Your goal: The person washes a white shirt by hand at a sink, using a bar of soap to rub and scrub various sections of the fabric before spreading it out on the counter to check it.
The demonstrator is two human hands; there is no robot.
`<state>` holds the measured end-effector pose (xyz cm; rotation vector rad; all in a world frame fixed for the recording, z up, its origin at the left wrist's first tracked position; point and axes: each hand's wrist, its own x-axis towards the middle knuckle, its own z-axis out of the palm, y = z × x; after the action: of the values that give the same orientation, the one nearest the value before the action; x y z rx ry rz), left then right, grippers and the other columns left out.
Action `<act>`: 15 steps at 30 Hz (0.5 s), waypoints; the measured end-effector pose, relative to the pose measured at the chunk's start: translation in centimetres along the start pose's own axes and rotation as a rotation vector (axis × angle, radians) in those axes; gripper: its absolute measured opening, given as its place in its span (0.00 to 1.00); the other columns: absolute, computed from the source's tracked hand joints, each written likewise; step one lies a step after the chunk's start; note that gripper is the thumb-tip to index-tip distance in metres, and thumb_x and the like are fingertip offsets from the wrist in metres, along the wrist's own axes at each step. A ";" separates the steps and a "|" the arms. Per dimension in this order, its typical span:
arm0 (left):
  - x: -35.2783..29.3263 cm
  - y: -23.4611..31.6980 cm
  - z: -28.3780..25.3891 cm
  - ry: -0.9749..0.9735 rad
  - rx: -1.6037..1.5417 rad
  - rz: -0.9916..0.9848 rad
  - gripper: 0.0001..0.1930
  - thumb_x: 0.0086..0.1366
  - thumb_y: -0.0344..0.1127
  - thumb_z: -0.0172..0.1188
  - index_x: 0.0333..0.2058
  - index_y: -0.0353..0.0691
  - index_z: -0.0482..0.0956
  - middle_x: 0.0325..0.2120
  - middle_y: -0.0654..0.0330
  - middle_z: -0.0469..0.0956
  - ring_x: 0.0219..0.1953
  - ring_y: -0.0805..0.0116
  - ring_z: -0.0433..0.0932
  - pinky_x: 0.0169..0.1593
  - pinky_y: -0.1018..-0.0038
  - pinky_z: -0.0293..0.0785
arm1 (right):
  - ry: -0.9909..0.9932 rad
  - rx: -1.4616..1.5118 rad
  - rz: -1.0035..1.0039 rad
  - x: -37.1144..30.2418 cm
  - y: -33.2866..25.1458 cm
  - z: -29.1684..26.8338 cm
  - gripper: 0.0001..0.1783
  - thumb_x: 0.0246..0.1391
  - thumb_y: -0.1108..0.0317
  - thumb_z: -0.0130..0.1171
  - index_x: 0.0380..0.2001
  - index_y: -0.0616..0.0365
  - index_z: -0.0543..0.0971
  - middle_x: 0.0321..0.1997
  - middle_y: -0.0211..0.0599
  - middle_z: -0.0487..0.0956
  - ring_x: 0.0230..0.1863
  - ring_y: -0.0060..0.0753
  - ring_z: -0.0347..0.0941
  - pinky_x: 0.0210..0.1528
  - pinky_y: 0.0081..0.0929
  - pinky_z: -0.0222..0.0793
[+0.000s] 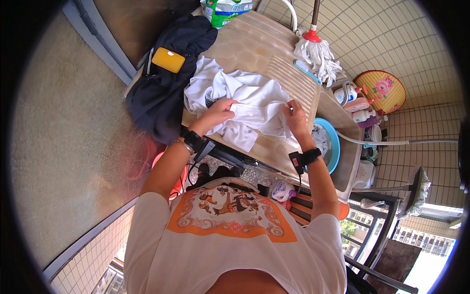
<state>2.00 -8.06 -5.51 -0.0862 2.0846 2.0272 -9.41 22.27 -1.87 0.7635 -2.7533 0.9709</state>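
A white shirt (254,95) lies spread and rumpled over the stone washing counter (245,41), with a small dark checked patch beside my left hand (219,116). That hand pinches the cloth near the middle, fingers closed on it. At the garment's right end, my right hand (295,119) grips its edge between thumb and fingers, so a strip is held stretched between both hands. One corner of the fabric hangs toward the counter's front edge.
Dark clothing (164,98) with a yellow soap box (168,60) on it lies left. A ribbed washboard area (293,81), a blue brush (307,72) and a mop head (318,56) are behind right. A blue basin (334,147) holds cloth; bottles (360,104) stand beyond it.
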 end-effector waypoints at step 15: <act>0.0 -0.3 1.1 0.126 -0.013 0.044 0.16 0.74 0.34 0.57 0.56 0.38 0.83 0.29 0.74 0.73 0.28 0.84 0.66 0.31 0.82 0.65 | -0.319 0.262 -0.274 0.0 -3.8 5.6 0.09 0.51 0.79 0.67 0.36 0.56 0.80 0.38 0.40 0.80 0.43 0.53 0.78 0.46 0.42 0.75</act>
<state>2.22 -6.97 -5.84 -0.1760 2.1661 2.1117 -7.27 16.29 -4.16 1.4070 -2.6921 1.2566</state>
